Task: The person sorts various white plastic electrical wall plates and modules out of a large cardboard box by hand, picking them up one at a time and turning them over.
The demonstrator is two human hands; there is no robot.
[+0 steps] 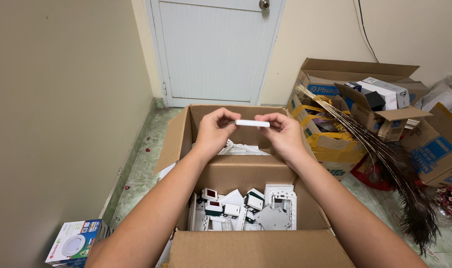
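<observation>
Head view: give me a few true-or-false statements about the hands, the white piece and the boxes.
1. Both hands hold the thin white piece by its ends. True: left hand, right hand.
2. The white piece rests inside the open cardboard box. False: it is held above it.
3. The box holds white switch parts. True.
4. The door stands open. False: it is shut.
5. The small lamp carton lies at the right. False: lower left.

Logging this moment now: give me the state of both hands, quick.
Left hand: closed, pinching the left end of a small flat white plate.
Right hand: closed, pinching the right end of the same plate, above the open cardboard box.
</observation>
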